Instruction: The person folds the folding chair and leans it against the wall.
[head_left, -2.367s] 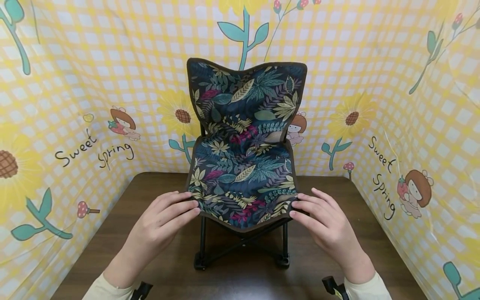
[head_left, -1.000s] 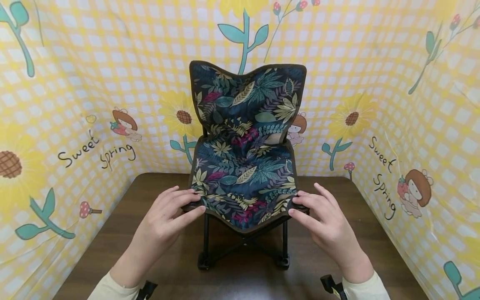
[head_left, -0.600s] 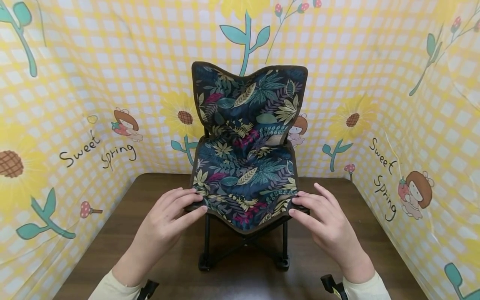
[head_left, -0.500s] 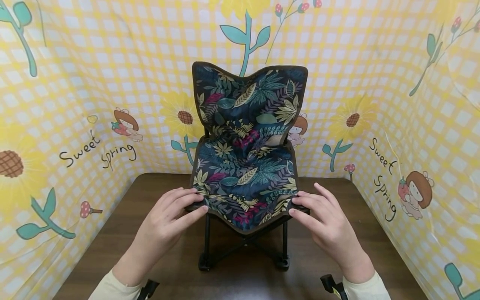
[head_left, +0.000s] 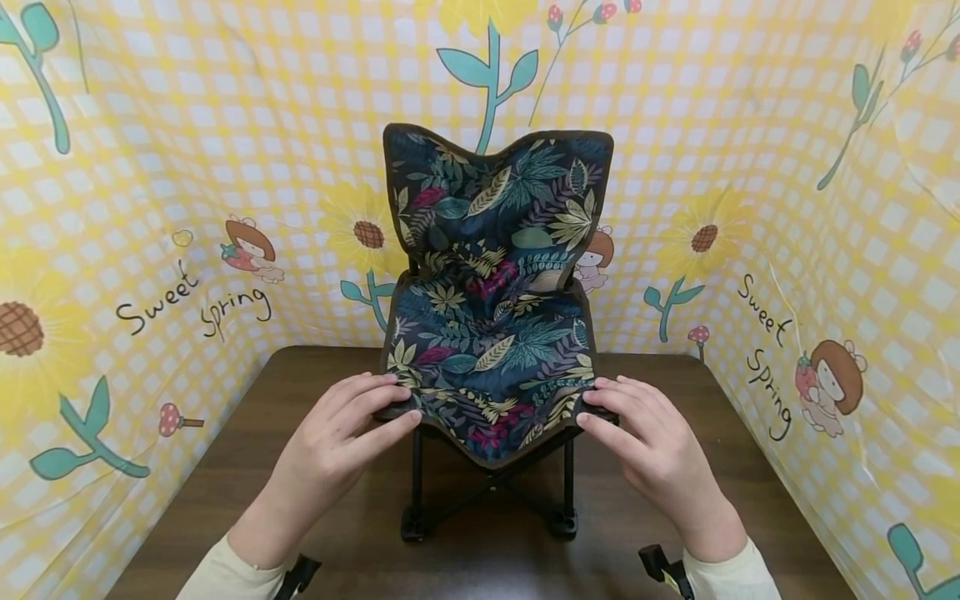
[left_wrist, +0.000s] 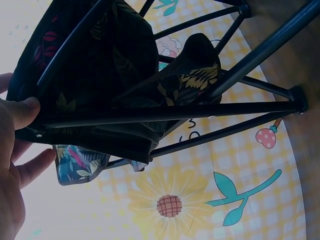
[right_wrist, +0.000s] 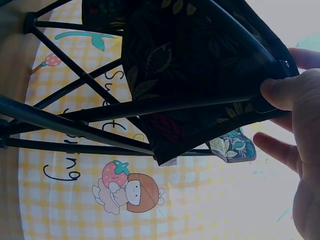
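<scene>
the folding chair (head_left: 491, 333) with leaf-print fabric stood upright near the middle of the brown table (head_left: 750, 467), its back toward the yellow checked backdrop (head_left: 150, 167). the left hand (head_left: 337, 442) pinched the chair's front left seat corner, thumb under the frame, fingers on top. the right hand (head_left: 645, 446) gripped the front right corner the same way. black legs (head_left: 415, 483) rested on the table below the seat.
</scene>
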